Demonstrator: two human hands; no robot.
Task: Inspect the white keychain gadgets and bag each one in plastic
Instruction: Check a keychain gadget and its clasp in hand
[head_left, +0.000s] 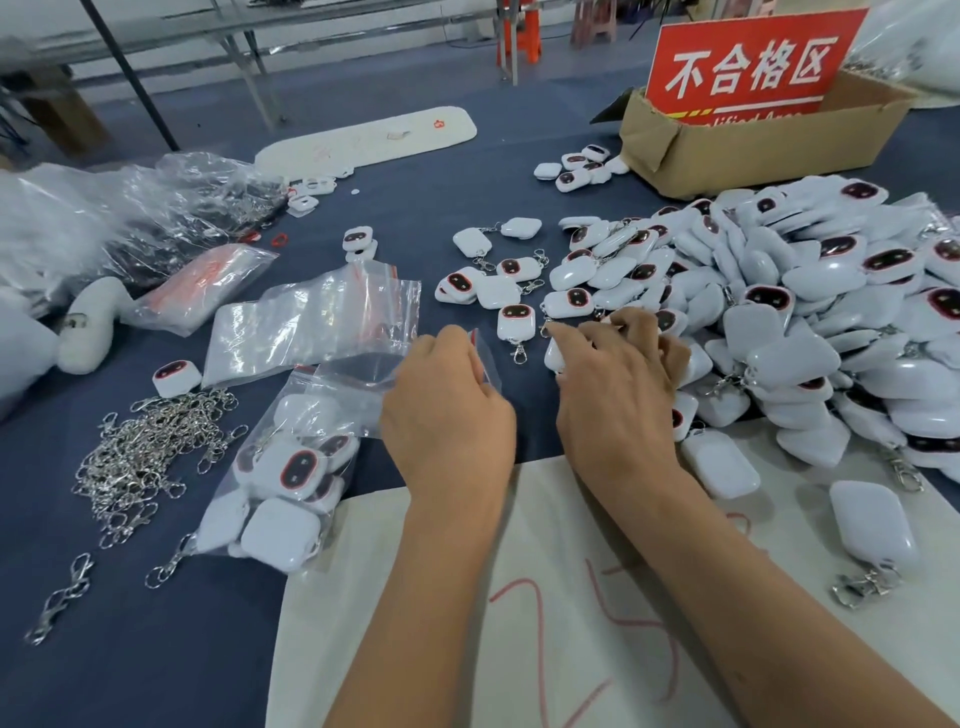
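Plastic bag: clear zip bag, lower left of centre, holding several white gadgets; mouth raised toward frame centre.
Left hand: fingers curled, pinching the bag's mouth edge.
Right hand: fingers curled down at the pile's near edge, over a white gadget; whether it is actually gripped cannot be told.
Hidden: fingertips of both hands; most of that gadget.
Gadget pile: right of frame, rounded white cases, dark red-rimmed faces, metal clasps.
Empty bags: centre left.
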